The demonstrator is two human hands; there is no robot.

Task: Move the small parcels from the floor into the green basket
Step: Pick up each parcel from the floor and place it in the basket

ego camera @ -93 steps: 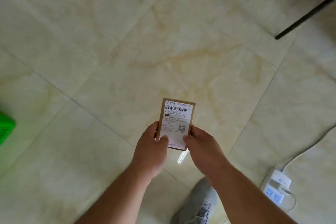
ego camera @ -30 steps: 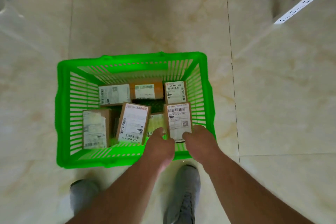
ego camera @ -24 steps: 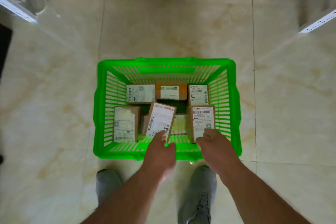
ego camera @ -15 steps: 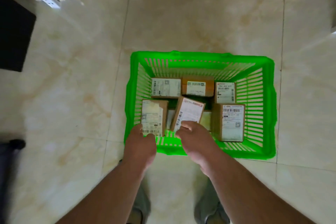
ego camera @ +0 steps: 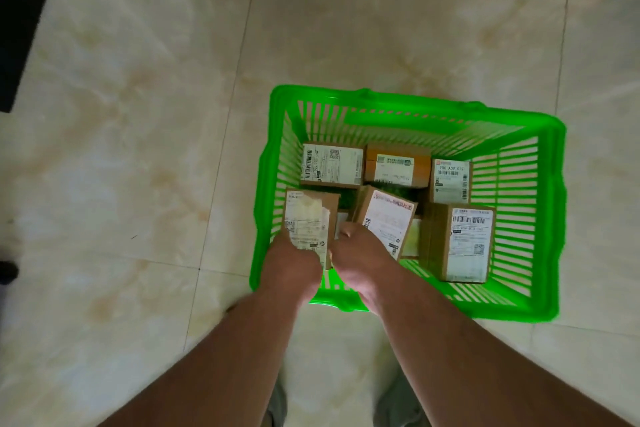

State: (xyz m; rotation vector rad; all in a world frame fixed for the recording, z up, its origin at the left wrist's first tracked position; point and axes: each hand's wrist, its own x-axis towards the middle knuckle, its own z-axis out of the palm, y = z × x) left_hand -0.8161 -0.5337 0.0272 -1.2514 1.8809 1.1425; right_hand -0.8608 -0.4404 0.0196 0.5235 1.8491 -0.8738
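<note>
Both hands are reaching into the green basket point(ego camera: 550, 218) and gripping one parcel at its near left corner.

The left hand point(ego camera: 294, 263) is curling round the lower left edge of the torn-label parcel point(ego camera: 310, 222), and the right hand point(ego camera: 360, 256) is closing on its right edge, so the parcel is sitting pinched between them just inside the basket's near wall. Just beside it a white-label parcel point(ego camera: 388, 218) is lying tilted, and a taller barcode parcel point(ego camera: 464, 241) is standing at the right. Three more are lying along the far side: a wide parcel point(ego camera: 330, 165), an orange parcel point(ego camera: 396, 165) and a small parcel point(ego camera: 450, 180). The basket is resting on the pale tiled floor point(ego camera: 138, 149).
</note>
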